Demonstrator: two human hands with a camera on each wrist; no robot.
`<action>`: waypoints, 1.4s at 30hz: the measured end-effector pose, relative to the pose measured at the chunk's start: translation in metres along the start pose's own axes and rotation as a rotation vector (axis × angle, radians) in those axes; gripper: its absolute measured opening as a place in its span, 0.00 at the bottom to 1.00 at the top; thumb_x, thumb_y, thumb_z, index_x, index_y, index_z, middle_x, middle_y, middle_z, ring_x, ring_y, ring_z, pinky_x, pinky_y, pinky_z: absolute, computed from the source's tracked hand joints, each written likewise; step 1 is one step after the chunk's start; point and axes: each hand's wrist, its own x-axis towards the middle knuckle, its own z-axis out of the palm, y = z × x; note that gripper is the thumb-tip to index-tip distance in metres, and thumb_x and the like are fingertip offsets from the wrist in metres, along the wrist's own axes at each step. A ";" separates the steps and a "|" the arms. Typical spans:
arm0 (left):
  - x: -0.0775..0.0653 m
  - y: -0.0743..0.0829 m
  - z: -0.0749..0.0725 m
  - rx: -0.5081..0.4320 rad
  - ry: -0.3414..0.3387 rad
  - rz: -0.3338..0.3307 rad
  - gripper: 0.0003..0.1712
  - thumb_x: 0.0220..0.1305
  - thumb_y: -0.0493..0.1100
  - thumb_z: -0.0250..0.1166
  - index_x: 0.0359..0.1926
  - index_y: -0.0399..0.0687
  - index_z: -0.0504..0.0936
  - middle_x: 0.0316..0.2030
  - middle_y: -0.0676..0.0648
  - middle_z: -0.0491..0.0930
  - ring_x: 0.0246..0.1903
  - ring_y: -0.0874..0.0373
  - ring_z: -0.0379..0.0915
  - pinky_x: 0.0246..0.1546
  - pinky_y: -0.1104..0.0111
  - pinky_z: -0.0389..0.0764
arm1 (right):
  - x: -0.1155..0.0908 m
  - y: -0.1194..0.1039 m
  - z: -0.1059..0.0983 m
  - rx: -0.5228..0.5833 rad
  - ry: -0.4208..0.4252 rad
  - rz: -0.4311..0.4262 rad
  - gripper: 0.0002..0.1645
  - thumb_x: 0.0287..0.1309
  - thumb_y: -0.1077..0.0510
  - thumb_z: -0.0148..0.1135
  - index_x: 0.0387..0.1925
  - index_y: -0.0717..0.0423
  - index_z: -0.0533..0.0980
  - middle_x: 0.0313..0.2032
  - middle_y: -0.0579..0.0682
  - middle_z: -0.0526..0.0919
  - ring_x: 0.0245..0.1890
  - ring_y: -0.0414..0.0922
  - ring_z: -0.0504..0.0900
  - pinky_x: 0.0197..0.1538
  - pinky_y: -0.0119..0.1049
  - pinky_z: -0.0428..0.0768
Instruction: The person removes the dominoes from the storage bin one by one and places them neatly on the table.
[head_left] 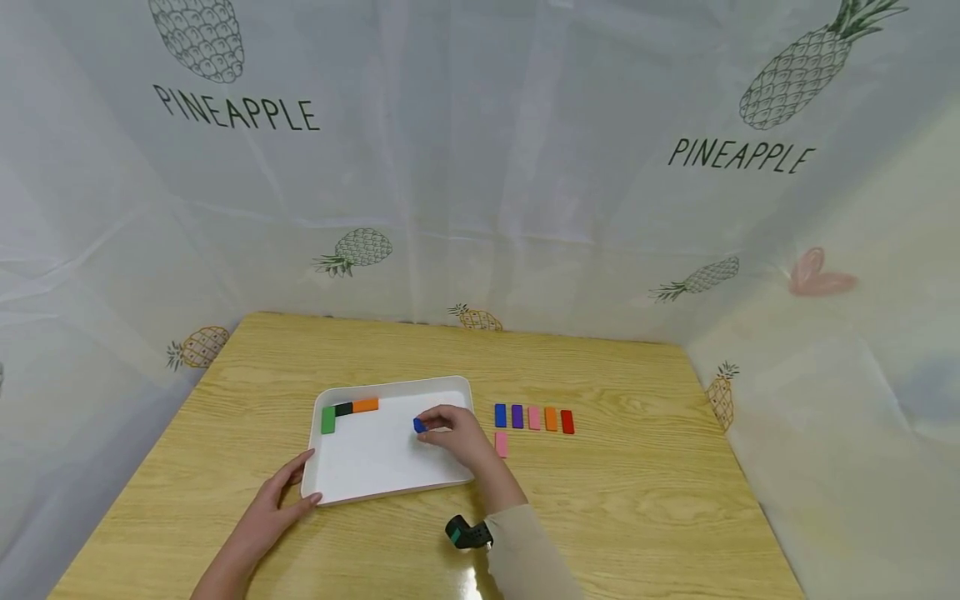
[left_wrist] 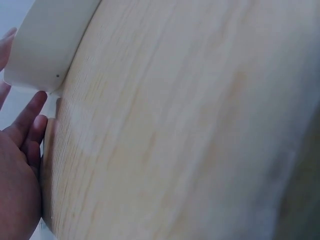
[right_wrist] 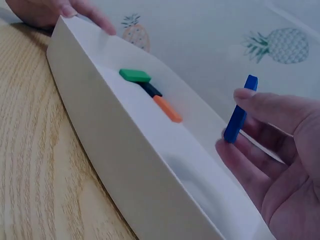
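My right hand [head_left: 454, 432] is over the right half of a white tray [head_left: 375, 471]. Between thumb and fingertips it pinches a small blue block [right_wrist: 241, 109], raised above the tray floor. At the tray's near left corner, my left hand [head_left: 272, 505] holds the edge, with thumb on the near side and fingers along the left side. Inside the tray's far left corner lie a green block [head_left: 328, 420], a black block [head_left: 343, 409] and an orange block [head_left: 365, 405], set end to end in an L shape.
Right of the tray lies a row of blocks: blue [head_left: 500, 415], purple [head_left: 517, 416], pink [head_left: 534, 417], orange [head_left: 551, 418] and red [head_left: 567, 422]. Another pink block [head_left: 501, 444] sits below the blue one. Pineapple-printed curtains [head_left: 480, 167] surround the wooden table [head_left: 637, 500].
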 end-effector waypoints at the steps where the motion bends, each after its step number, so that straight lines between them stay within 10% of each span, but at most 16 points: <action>1: 0.000 0.000 0.000 0.008 -0.003 -0.009 0.41 0.63 0.46 0.68 0.73 0.46 0.61 0.60 0.38 0.71 0.54 0.65 0.64 0.51 0.79 0.59 | -0.002 -0.001 -0.001 0.016 -0.002 -0.008 0.12 0.56 0.61 0.71 0.43 0.54 0.84 0.38 0.44 0.84 0.40 0.40 0.80 0.44 0.34 0.79; 20: 0.001 -0.001 -0.001 0.007 -0.037 -0.021 0.42 0.64 0.46 0.67 0.74 0.45 0.58 0.63 0.34 0.66 0.54 0.67 0.61 0.57 0.54 0.61 | -0.043 -0.011 -0.023 0.259 -0.044 0.028 0.16 0.67 0.68 0.55 0.55 0.65 0.77 0.41 0.56 0.79 0.39 0.51 0.84 0.43 0.41 0.82; 27: 0.001 -0.001 0.000 0.003 -0.036 -0.017 0.42 0.64 0.47 0.67 0.74 0.46 0.59 0.62 0.37 0.68 0.52 0.74 0.61 0.50 0.77 0.61 | -0.049 -0.001 -0.036 0.303 -0.013 -0.010 0.17 0.69 0.70 0.49 0.57 0.73 0.72 0.41 0.59 0.78 0.40 0.53 0.85 0.43 0.41 0.82; 42: 0.002 -0.004 0.001 -0.010 -0.010 0.031 0.41 0.63 0.44 0.68 0.73 0.43 0.60 0.59 0.35 0.70 0.51 0.75 0.61 0.47 0.84 0.57 | -0.063 0.019 -0.065 0.310 0.203 0.015 0.22 0.64 0.73 0.54 0.59 0.76 0.67 0.42 0.69 0.81 0.37 0.57 0.85 0.42 0.49 0.82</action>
